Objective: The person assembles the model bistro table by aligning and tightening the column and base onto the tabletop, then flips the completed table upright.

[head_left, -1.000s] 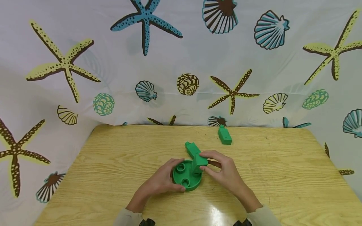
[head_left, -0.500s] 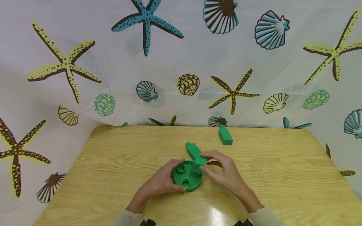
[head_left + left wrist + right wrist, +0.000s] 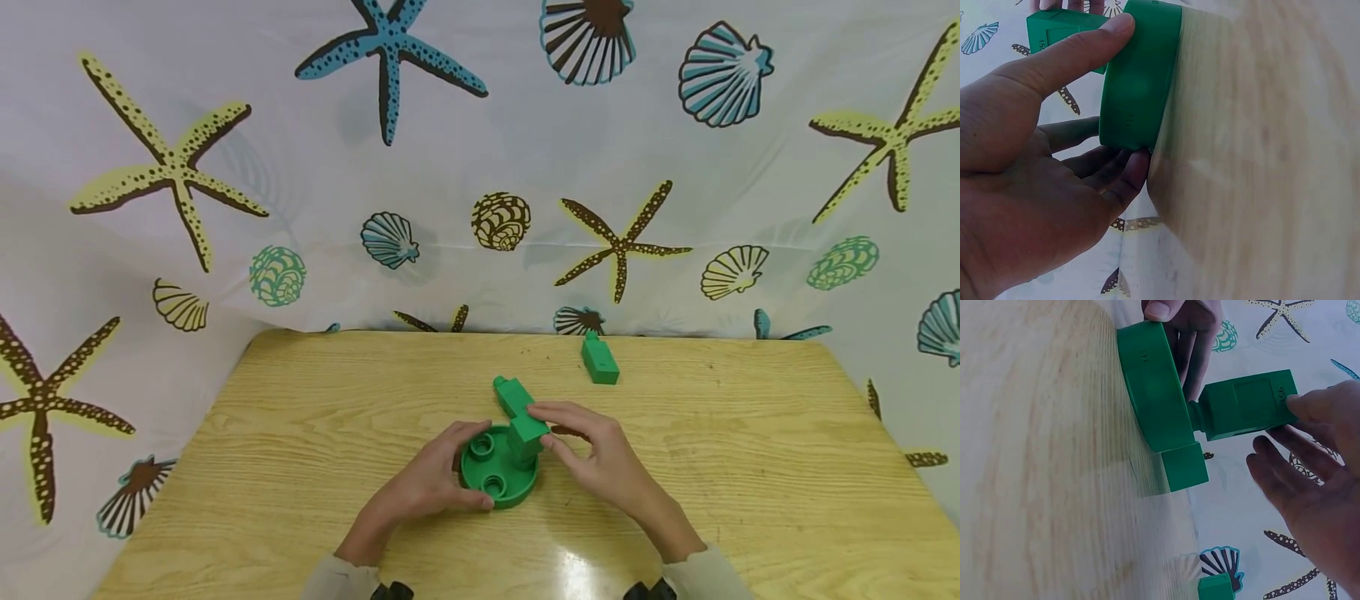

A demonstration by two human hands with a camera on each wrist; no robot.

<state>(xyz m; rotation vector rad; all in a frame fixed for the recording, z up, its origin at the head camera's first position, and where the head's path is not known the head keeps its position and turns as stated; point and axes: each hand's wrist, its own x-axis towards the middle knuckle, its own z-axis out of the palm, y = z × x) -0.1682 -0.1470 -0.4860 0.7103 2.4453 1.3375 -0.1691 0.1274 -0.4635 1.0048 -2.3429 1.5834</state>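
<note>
A round green dish (image 3: 510, 494) with raised round sockets rests on the table. My left hand (image 3: 432, 477) grips its left rim, thumb at the front and fingers round the back. Above the dish's right side stands a green block (image 3: 528, 437), held near its top between the thumb and fingers of my right hand (image 3: 606, 457). In the right wrist view the held block (image 3: 1249, 405) has its narrow neck end at the dish (image 3: 1155, 387). Another green block (image 3: 513, 397) lies just behind the dish.
One more green block (image 3: 601, 362) lies farther back on the wooden table (image 3: 337, 392), near its rear edge. A white cloth (image 3: 442, 167) printed with starfish and shells hangs behind the table and along its sides.
The held block has shifted in its tilt over the dish, and my right fingers have moved slightly on it. My left hand keeps the same grip on the rim.
</note>
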